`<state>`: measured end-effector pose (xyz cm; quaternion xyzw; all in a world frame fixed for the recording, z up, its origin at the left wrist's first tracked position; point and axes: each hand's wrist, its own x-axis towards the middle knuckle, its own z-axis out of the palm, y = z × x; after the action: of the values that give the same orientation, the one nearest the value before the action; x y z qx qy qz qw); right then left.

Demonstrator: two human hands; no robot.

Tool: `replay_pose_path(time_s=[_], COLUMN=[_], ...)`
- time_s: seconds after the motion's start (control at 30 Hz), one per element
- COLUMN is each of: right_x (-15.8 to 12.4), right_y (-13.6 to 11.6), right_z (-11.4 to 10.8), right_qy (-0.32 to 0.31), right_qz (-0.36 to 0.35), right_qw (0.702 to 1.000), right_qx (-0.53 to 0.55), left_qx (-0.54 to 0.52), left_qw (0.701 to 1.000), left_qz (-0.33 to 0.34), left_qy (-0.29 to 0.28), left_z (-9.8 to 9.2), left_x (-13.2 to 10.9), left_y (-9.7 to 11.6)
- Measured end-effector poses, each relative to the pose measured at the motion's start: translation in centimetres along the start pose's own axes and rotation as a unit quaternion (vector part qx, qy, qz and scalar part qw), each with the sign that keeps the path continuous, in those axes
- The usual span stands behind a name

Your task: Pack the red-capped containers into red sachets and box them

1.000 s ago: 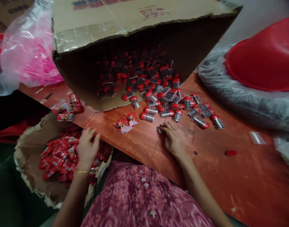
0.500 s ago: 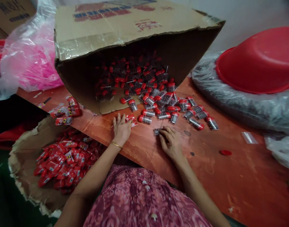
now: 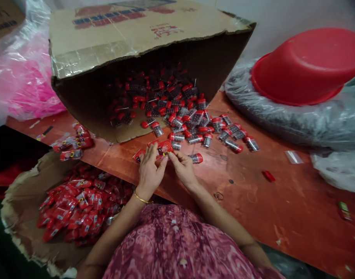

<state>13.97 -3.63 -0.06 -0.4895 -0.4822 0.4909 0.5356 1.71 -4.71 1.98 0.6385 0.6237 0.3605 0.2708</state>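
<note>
My left hand (image 3: pixel 150 170) lies over a red printed wrapper (image 3: pixel 166 146), its fingers and thumb closed on the wrapper's near side. Thumb and fingertips of my right hand (image 3: pixel 183 167) pinch the wrapper's right edge. A second red printed piece (image 3: pixel 138 155) pokes out on the left of my left hand. Just right of my right fingers lies a small clear bottle with a red cap (image 3: pixel 195 158) and dark contents. Many similar red-capped bottles (image 3: pixel 195 138) are strewn beyond my hands. Whether something is inside the wrapper is hidden by my fingers.
A cardboard box (image 3: pixel 107 46) on its side holds more bottles. Below the table edge, a torn carton (image 3: pixel 17 217) holds red packets (image 3: pixel 75 205). Wrapped packets (image 3: pixel 75 143) lie at left. A red tub (image 3: pixel 305 66) rests on a plastic-wrapped bundle (image 3: pixel 282 120) at right.
My right hand has moved left from a small dark-filled bottle to the wrapper at my left hand. The wrapper shows more fully. The whole view has shifted slightly.
</note>
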Motion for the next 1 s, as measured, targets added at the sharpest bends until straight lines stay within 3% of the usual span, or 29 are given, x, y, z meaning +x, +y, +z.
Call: replay_pose_path(time_s=[0.1,0.2,0.3,0.5,0.57,0.67,0.73,0.87,0.93,1.0], right_x=[-0.5,-1.1,-1.8,-2.1,-1.7,-1.6,-2.0,-3.8,-4.3,-4.2], right_y=[0.2,0.5,1.0,0.9,0.8,1.3,1.9,3.1,3.4,3.7], right_z=[-0.9,-1.4,-1.1,-1.7,-2.9,-5.1,-6.6,-9.0,-9.8,-10.2], right_qy=[0.038,0.055,0.028,-0.028,0.005,0.075,0.076,0.044,0.077,0.110], right_qz=[-0.022,-0.052,-0.086,-0.101,-0.099,-0.100,-0.115,-0.165,-0.170,-0.158], right_qw=[0.998,0.991,0.984,0.958,0.920,0.831,0.793,0.805,0.811,0.800], right_qx=[-0.055,-0.114,-0.153,-0.268,-0.379,-0.543,-0.594,-0.568,-0.554,-0.569], left_qx=[-0.188,-0.360,-0.437,-0.434,-0.430,-0.427,-0.430,-0.427,-0.425,-0.432], left_qw=[0.972,0.887,0.839,0.845,0.849,0.849,0.844,0.834,0.832,0.826], left_qz=[-0.129,-0.250,-0.304,-0.310,-0.305,-0.310,-0.317,-0.344,-0.352,-0.355], left_qy=[-0.065,-0.143,-0.115,-0.043,-0.027,-0.026,-0.035,-0.061,-0.065,-0.069], left_z=[0.2,0.6,1.0,0.9,0.8,0.8,1.1,1.9,2.2,2.4], left_x=[-0.6,-1.0,-1.1,-0.7,-0.5,-0.2,-0.1,-0.3,-0.4,-0.5], left_y=[0.1,0.6,1.1,1.2,1.2,1.1,1.0,1.0,0.9,0.8])
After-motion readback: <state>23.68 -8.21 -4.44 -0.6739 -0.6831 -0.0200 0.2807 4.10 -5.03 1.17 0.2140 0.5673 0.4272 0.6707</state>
